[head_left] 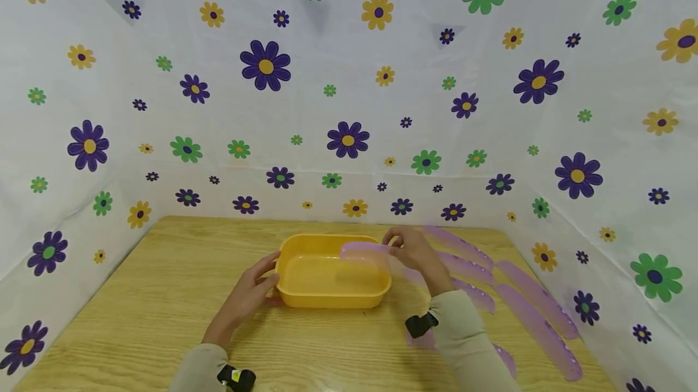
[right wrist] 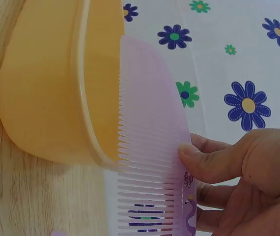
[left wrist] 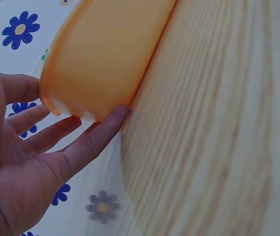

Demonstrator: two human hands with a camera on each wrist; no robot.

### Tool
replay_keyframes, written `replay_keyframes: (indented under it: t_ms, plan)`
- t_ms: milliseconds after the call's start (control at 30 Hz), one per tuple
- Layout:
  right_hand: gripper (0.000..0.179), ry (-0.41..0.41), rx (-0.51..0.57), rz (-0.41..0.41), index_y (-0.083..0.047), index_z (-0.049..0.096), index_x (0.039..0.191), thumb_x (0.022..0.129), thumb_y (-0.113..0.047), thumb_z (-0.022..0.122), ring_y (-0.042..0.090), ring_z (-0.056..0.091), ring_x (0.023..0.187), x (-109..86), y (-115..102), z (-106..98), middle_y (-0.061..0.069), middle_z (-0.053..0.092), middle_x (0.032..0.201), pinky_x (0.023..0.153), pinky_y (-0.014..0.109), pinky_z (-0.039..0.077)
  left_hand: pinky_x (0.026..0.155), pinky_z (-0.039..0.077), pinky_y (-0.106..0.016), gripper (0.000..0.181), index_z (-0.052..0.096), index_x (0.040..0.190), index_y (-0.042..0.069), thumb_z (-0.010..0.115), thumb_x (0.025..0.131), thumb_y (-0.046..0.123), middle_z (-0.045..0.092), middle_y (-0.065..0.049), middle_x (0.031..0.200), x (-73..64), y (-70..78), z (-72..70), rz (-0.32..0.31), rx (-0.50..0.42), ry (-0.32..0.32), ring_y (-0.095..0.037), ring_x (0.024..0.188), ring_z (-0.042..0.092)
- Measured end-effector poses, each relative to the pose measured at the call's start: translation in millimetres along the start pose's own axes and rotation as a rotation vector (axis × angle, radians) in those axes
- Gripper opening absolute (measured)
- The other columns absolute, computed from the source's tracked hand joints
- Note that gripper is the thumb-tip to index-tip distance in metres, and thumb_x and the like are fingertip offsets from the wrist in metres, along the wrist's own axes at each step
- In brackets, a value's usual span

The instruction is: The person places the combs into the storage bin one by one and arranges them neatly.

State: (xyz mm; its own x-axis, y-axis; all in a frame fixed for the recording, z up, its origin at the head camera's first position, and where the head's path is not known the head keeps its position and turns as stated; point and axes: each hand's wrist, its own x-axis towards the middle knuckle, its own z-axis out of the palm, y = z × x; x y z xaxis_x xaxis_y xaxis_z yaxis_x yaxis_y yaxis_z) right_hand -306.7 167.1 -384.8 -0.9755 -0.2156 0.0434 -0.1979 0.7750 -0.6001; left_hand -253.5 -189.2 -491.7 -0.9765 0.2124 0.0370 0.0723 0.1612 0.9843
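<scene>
A yellow plastic tray (head_left: 334,302) with rounded corners rests on the wooden table. Against its left end, my left hand (head_left: 248,290) touches the wall with extended fingers (left wrist: 93,142). My right hand (head_left: 411,252) pinches a translucent purple comb (right wrist: 147,105) by its spine, thumb on the near side. That comb reaches over the tray's right rim, its teeth turned toward the tray in the right wrist view. Small printed pictures show on the comb close to the thumb.
Several more purple combs lie on the right part of the table, among them a long comb (head_left: 540,331) near the right edge and another comb (head_left: 460,243) at the back. A white flowered cloth (head_left: 349,101) stands as walls around the wooden table (head_left: 163,283).
</scene>
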Motion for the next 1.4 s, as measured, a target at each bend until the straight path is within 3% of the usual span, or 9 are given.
replay_keyframes:
  t_ms: [233, 500, 1033, 1400]
  plan:
    - [0.009, -0.026, -0.009, -0.019, -0.006, 0.072, 0.101, 0.097, -0.001, 0.066, 0.022, 0.058, 0.079, 4.6, -11.4, 7.9, 0.013, 0.069, 0.088, 0.067, 0.028, 0.049, 0.085, 0.065, -0.043, 0.058, 0.027, 0.163, 0.011, 0.047, 0.11, 0.015, 0.031, -0.03, 0.163, 0.5, 2.1, 0.3, 0.001, 0.015, 0.008, -0.046, 0.132, 0.057]
    - [0.011, -0.038, -0.046, -0.011, -0.008, 0.071, 0.1, 0.096, 0.001, 0.067, 0.025, 0.062, 0.087, 8.2, -21.8, 14.3, 0.014, 0.071, 0.095, 0.075, 0.034, 0.057, 0.085, 0.065, -0.044, 0.057, 0.029, 0.163, 0.011, 0.047, 0.109, 0.013, 0.033, -0.03, 0.163, 1.9, 1.1, 1.9, 0.001, 0.022, 0.011, -0.046, 0.131, 0.058]
    - [0.012, -0.108, -0.017, -0.077, -0.009, 0.072, 0.098, 0.095, 0.002, 0.067, 0.024, 0.061, 0.089, 13.2, -40.0, 29.4, 0.014, 0.07, 0.105, 0.083, 0.038, 0.06, 0.084, 0.065, -0.046, 0.056, 0.029, 0.163, 0.01, 0.048, 0.109, 0.014, 0.033, -0.03, 0.162, -1.2, 2.3, 2.2, 0.009, 0.025, 0.015, -0.049, 0.132, 0.057]
    - [0.012, -0.149, -0.036, -0.106, -0.009, 0.073, 0.097, 0.095, 0.002, 0.068, 0.022, 0.058, 0.081, 19.5, -49.7, 37.5, 0.013, 0.07, 0.096, 0.073, 0.031, 0.055, 0.085, 0.065, -0.045, 0.057, 0.028, 0.163, 0.011, 0.048, 0.11, 0.015, 0.032, -0.029, 0.163, -0.7, 1.7, 1.6, 0.008, 0.008, 0.004, -0.048, 0.134, 0.055]
